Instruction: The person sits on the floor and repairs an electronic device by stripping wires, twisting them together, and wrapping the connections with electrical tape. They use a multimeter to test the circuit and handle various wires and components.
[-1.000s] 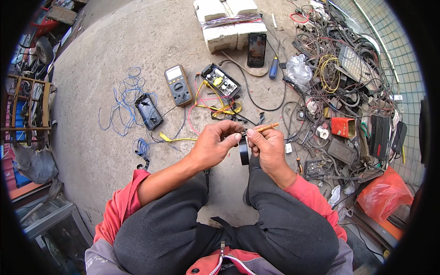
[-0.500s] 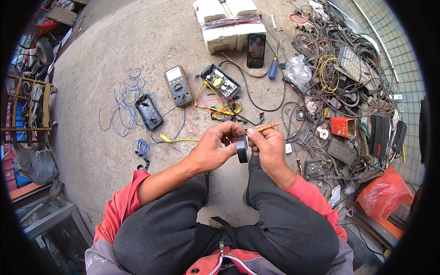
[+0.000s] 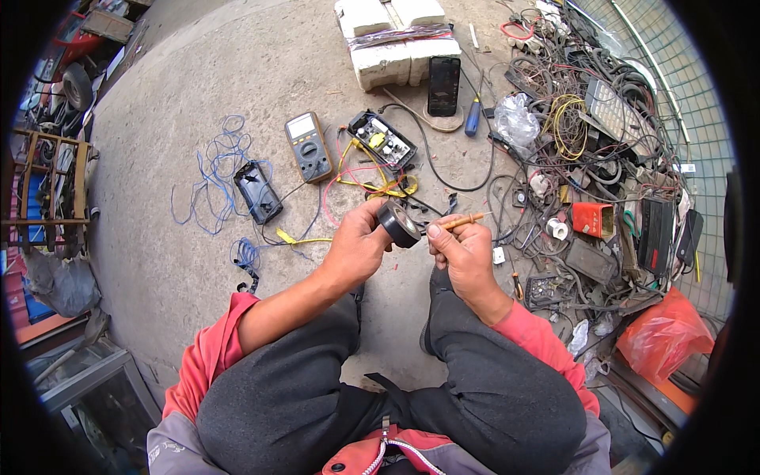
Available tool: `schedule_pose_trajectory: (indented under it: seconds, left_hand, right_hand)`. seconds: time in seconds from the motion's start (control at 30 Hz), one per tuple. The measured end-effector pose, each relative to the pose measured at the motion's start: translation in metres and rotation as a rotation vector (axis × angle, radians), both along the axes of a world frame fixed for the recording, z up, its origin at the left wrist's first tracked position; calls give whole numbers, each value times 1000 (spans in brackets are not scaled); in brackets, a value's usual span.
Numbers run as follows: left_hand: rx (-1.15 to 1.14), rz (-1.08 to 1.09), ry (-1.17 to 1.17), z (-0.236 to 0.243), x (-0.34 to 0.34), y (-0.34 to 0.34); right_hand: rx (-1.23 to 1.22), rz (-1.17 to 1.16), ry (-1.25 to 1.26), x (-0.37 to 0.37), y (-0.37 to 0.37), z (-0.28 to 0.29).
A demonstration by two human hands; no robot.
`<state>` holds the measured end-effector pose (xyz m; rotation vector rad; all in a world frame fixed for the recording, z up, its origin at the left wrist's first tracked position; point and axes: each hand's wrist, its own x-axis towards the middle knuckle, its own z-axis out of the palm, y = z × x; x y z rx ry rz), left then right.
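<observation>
My left hand [image 3: 356,247] is closed on a roll of black electrical tape [image 3: 405,228], held tilted between thumb and fingers. Just to its right, my right hand [image 3: 467,257] pinches an orange test probe [image 3: 464,221], whose thin metal tip points right. A dark strand seems to run between the hands; its exact kind is hard to make out. Beyond them on the concrete lie a multimeter [image 3: 309,150] in an orange-brown case, an opened black casing with a circuit board [image 3: 380,141], and an empty black casing half [image 3: 257,192]. Yellow wire [image 3: 388,188] loops near the board.
Tangled blue wire [image 3: 212,170] lies at the left. A phone [image 3: 443,87] leans on a white foam block [image 3: 396,47], beside a blue screwdriver [image 3: 473,117]. Cables and scrap [image 3: 609,166] are heaped along a wire fence at right, with a red plastic bag [image 3: 665,332].
The left hand has turned the tape roll from nearly edge-on to tilted and lifted it slightly away and left. The right hand stays almost in place with the probe.
</observation>
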<state>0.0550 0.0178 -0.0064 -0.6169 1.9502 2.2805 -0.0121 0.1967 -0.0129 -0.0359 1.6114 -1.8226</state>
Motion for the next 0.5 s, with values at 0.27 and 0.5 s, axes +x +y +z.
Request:
schedule_pose_trajectory:
  seconds: [0.27, 0.5]
  left_hand:
    - [182, -8, -239, 8, -6, -4]
    - [146, -12, -332, 4, -6, -2]
  right_hand:
    - [-73, 22, -14, 3, -1, 1]
    - [-81, -1, -55, 4, -2, 1]
